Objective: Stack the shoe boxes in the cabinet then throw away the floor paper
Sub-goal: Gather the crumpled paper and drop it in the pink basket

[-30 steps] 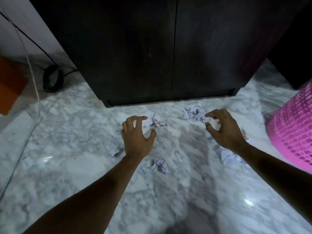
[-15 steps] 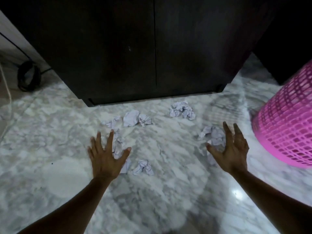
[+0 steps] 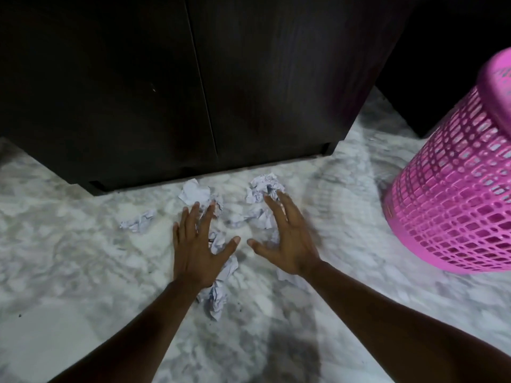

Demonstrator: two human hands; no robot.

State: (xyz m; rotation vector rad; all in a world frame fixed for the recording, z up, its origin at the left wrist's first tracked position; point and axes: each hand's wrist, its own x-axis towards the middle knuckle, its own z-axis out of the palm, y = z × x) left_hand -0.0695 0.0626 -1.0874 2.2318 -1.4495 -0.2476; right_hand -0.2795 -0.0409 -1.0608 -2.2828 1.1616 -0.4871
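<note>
Head view: left hand (image 3: 197,251), right hand (image 3: 287,244) splayed.

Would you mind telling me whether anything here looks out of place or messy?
Yes: crumpled paper lies scattered over the marble floor before the closed cabinet, not in the pink basket. Both hands, left and right, spread open over it, holding nothing.

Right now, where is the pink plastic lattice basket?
In the head view, the pink plastic lattice basket stands on the marble floor at the far right, right of the dark wooden cabinet and beyond the right hand.
</note>
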